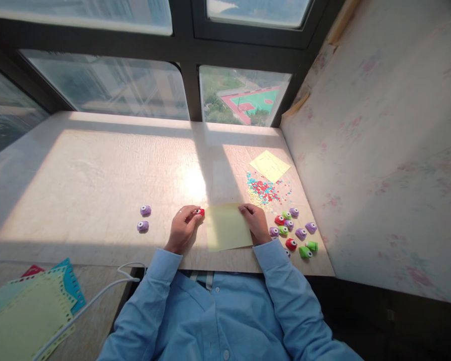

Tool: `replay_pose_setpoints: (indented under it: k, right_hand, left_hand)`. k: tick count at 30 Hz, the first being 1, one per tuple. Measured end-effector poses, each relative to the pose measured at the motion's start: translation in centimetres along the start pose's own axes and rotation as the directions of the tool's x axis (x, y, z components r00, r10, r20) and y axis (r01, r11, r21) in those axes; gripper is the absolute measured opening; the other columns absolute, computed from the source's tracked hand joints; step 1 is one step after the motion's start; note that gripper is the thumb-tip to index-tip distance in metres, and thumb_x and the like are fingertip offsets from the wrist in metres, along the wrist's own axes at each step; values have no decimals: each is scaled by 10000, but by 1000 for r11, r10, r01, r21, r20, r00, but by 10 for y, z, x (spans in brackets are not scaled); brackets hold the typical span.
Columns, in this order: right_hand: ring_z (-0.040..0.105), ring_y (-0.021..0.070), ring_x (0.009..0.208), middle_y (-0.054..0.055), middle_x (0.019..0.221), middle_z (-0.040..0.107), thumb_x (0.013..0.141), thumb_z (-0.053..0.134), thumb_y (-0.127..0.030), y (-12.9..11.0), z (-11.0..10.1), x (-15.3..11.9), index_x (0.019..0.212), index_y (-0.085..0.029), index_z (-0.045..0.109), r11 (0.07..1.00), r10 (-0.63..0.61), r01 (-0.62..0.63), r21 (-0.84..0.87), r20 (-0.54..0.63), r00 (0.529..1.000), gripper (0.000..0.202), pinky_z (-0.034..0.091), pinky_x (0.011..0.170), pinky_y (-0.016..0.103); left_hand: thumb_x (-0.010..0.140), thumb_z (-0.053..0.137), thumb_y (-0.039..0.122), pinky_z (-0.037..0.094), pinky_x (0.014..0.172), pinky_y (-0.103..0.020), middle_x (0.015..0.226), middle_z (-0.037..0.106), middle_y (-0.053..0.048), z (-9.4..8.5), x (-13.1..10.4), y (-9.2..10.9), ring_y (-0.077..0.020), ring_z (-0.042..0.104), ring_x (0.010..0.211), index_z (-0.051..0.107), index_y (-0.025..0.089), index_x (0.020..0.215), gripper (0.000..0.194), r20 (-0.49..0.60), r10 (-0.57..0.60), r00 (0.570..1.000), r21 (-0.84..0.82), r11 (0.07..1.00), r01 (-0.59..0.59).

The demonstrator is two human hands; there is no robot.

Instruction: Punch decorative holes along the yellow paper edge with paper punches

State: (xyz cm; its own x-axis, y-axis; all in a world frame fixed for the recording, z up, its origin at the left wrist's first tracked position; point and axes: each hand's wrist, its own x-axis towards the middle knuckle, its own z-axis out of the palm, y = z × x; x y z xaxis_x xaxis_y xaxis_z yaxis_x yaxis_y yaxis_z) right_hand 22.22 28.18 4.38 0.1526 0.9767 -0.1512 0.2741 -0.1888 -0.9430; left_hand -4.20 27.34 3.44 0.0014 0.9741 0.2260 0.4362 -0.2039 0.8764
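Observation:
Between the thumb and fingers of my left hand [183, 228] is a small red craft punch [199, 212], close to the left edge of a pale yellow sheet of paper [227, 230]. My right hand [256, 222] pinches the sheet near its upper right corner, fingers closed. The sheet lies in front of me, its lower edge near the table's front. To the left of my left hand stand two purple craft punches [144, 218]. Right of my right hand is a group of several purple, green and red punches, among them a red one [291, 244].
Beyond my right hand lie scattered red, blue and yellow paper bits [263, 190] and another yellow sheet [270, 166]. Punched coloured sheets [30, 306] are stacked at lower left, crossed by a white cable [93, 292]. A papered wall [391, 165] bounds the right side, windows the back.

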Motion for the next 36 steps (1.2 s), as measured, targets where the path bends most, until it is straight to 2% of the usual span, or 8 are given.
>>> replay_pose_setpoints:
  k: [11,24,36]
  right_hand:
    - [596,209,746,42,768,708,757,614,-535,-4,-4,2,798,-139,751,999,33,-33,6,38,999,421,449,684,303]
    - [618,217,763,44,790,735,776,599,-512,1,-2,5,828,-150,765,998,-15,17,-68,22,1000,402,448,702,311]
    - [610,209,770,40,813,724,775,614,-515,5,-4,3,860,-153,754,1000,28,-28,3,16,999,398,454,676,293]
  left_hand:
    - [885,645,269,558,822,-336,1034,687,-67,4,-1,11,-194,642,955,740,200,1021,179,-9,-15,1000,-15,1000,14]
    - [900,628,304,551,905,-388,1084,716,-80,1,1,-2,-220,652,1021,731,205,1070,222,-5,39,999,13,999,-39]
    - [914,609,290,532,938,-421,1107,722,-76,1,1,-8,-231,644,1054,723,222,1095,224,11,81,997,45,996,-82]
